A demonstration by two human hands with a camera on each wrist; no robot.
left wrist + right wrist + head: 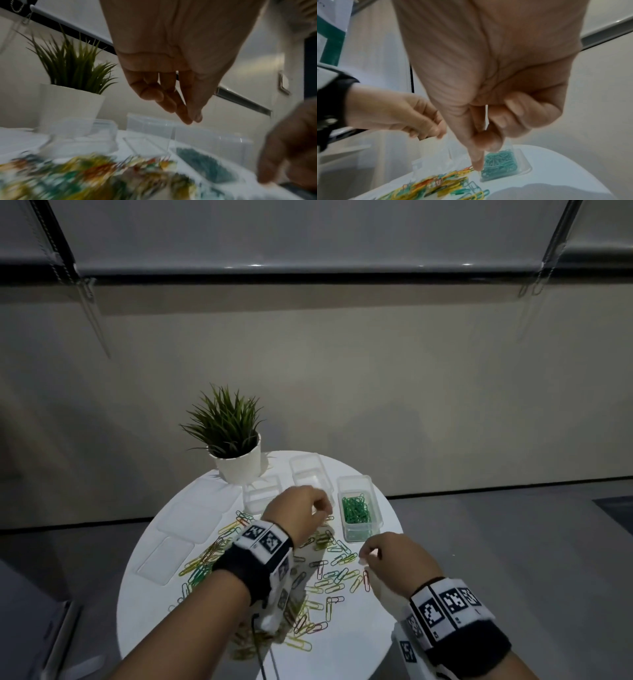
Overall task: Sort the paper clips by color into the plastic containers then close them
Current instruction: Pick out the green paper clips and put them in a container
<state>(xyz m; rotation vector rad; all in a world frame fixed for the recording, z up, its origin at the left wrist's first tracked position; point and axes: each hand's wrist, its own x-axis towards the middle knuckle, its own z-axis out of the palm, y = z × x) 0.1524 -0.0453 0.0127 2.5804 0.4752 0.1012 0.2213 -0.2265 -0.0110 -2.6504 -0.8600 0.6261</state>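
Observation:
Mixed loose paper clips (329, 577) in yellow, green, red and white lie spread over the round white table (359, 635). A clear container (363, 534) at the right holds green clips (356, 510). Two more clear containers (262, 495) (310, 474) stand open with nothing in them. My left hand (323, 508) hovers between them and the green box, fingertips meeting the thumb (193, 119), with no clip visible. My right hand (363, 556) hangs just in front of the green box (524, 169), thumb pressed to forefinger (477, 162), other fingers curled, and no clip shows there.
Two clear lids (190, 520) (164, 559) lie flat at the table's left side. A white pot with a green plant (236, 455) stands at the back left, next to the containers. The table edge runs close by my right wrist, with grey floor beyond.

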